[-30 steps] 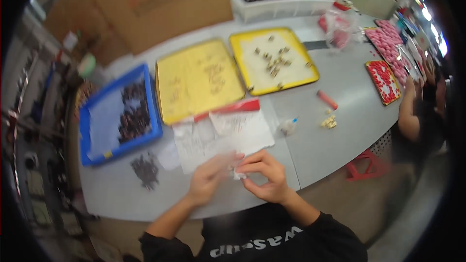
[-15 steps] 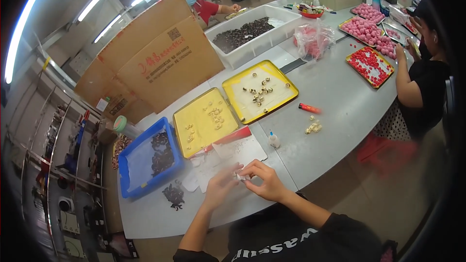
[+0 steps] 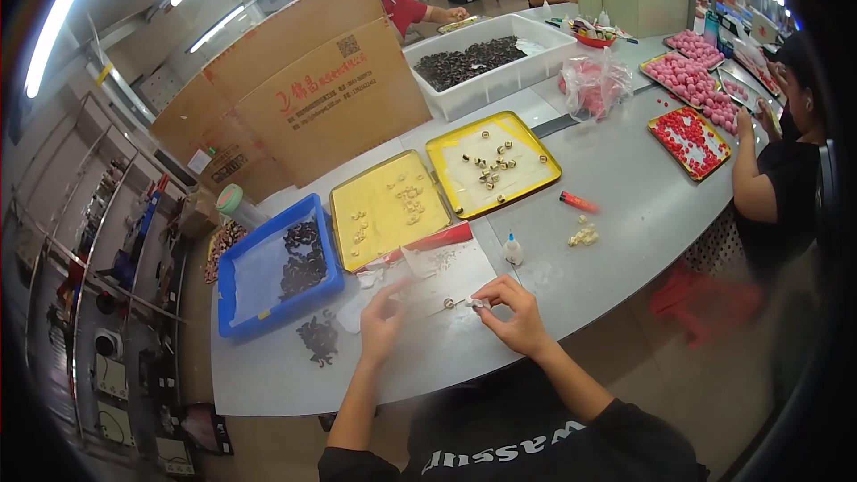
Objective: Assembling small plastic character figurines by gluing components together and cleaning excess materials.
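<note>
Head view has the right hand [image 3: 520, 323] pinching a white scrap [image 3: 474, 303], the ring [image 3: 449, 303] just left of that pinch, its axis too small to tell, and the left hand [image 3: 381, 328] farther left, blurred, its hold unclear.

Grey work table [image 3: 625, 245]: carries, left to right, one blue tray [image 3: 308, 299], the left yellow tray [image 3: 379, 243] and the right yellow tray [image 3: 513, 182]; behind these, a white tub [image 3: 500, 80]; front left, loose dark pieces [image 3: 319, 339]; front centre, a white paper sheet [image 3: 469, 259]; right of it, a dropper bottle [image 3: 512, 252], a red tube [image 3: 580, 203] and pale yellow pieces [image 3: 584, 233].
</note>
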### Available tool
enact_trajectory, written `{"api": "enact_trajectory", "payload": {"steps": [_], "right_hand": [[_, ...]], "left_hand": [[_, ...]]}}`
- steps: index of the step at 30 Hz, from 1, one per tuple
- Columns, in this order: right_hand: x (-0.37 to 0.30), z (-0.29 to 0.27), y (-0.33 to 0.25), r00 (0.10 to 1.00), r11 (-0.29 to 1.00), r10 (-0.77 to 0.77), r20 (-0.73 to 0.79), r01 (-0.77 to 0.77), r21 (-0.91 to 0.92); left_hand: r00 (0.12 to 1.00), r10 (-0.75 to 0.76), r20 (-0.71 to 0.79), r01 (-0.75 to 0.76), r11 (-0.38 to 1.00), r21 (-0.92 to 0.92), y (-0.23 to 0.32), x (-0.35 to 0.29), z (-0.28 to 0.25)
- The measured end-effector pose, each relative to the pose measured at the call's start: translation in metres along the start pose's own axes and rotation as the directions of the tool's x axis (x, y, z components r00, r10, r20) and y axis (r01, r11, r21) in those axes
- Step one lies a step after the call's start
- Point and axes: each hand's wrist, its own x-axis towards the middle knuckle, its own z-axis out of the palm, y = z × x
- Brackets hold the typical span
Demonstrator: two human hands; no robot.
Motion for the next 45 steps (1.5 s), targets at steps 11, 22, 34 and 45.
{"api": "enact_trajectory", "payload": {"steps": [11,22,34,45], "right_hand": [[0.011,0.011,-0.001,1.0,1.0,-0.004,0.011,0.004,-0.019],[0.004,0.017,0.006,0.994,0.997,-0.004,0.107,0.012,-0.081],[0.005,0.018,0.005,0.992,0.995,-0.015,0.124,0.027,-0.097],[0.006,0.019,0.006,0.991,0.993,-0.012,0.133,0.027,-0.117]], "left_hand": [[0.964,0.251,0.087,-0.264,0.937,0.229,0.023,0.013,-0.005],[0.903,0.402,0.151,-0.429,0.865,0.26,0.007,0.009,0.01],[0.876,0.352,0.33,-0.438,0.867,0.238,0.011,0.005,0.009],[0.875,0.409,0.258,-0.469,0.848,0.247,0.014,0.007,0.009]]}}
